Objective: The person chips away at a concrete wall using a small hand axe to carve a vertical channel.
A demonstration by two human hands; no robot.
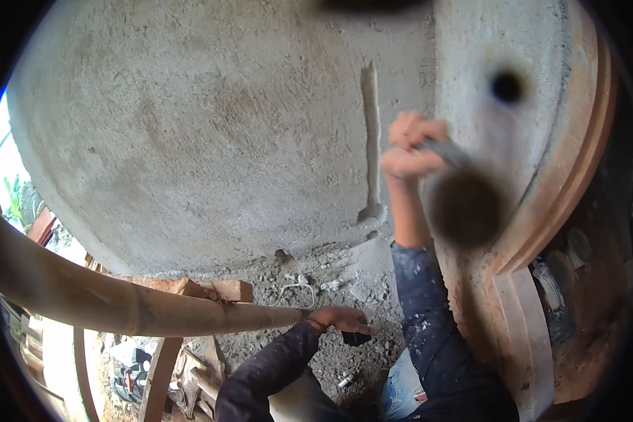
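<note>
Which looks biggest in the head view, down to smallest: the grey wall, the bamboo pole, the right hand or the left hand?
1. Grey wall
2. Bamboo pole
3. Right hand
4. Left hand
The right hand may only look bigger from being nearer the camera.

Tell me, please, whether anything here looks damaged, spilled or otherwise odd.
Yes: a long groove is gouged into the grey wall, widening at its lower end, which breaks the otherwise continuous surface; it may be deliberate. Loose rubble also lies scattered along the wall's base, looking untidy.
</note>
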